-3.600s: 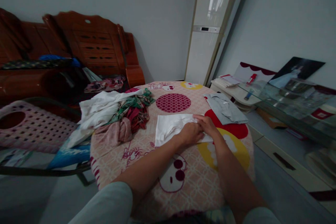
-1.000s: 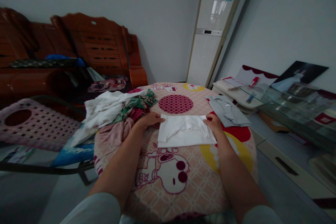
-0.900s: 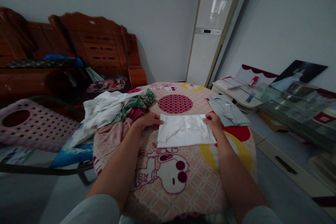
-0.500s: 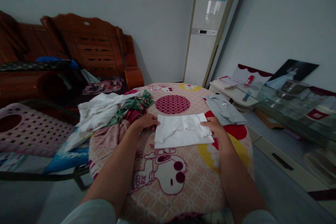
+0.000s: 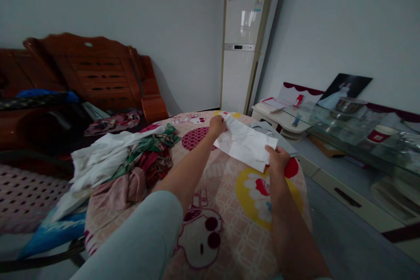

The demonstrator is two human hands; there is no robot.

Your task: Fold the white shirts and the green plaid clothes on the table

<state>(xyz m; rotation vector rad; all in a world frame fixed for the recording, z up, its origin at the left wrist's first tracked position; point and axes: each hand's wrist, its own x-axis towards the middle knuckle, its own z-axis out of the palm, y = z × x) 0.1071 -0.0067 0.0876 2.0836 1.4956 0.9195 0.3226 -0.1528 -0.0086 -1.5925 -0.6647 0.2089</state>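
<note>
A folded white shirt hangs tilted above the table between my two hands. My left hand is closed on its far left corner. My right hand pinches the right edge near the corner. Partly hidden behind the white shirt lies a folded grey garment on the right side of the table. The round table has a patterned pink cloth with cartoon dogs over it.
On the table's left lies a loose heap with white clothing, a green and red garment and a pink one. A wooden sofa stands behind. At right is a cabinet with a glass shelf holding dishes.
Both hands have lifted the folded white shirt off the tablecloth and carried it right and away, toward the grey garment. The view has turned slightly right.
</note>
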